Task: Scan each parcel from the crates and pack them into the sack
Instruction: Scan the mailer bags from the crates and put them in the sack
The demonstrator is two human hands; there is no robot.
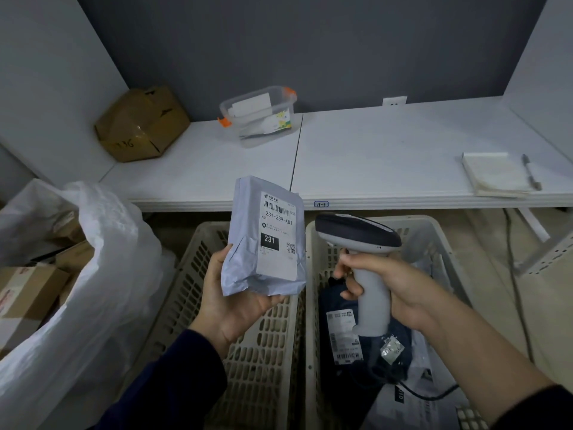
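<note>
My left hand (231, 301) holds a pale grey parcel (248, 262) upright above the left crate (266, 352), its white shipping label facing me. My right hand (393, 293) grips the handle of a grey barcode scanner (359, 234), whose dark head points left toward the parcel's label. Below the scanner, the right crate (434, 240) holds a dark blue parcel (400, 339) with a white label and more parcels under my right arm. The white sack (102, 290) stands open at the left with cardboard boxes (28, 293) inside.
A white table (387, 156) runs behind the crates. On it sit a brown cardboard box (141, 124), a clear plastic container (259, 114), and a notepad (494, 173) with a pen (530, 172). A cable (514, 274) hangs at the right.
</note>
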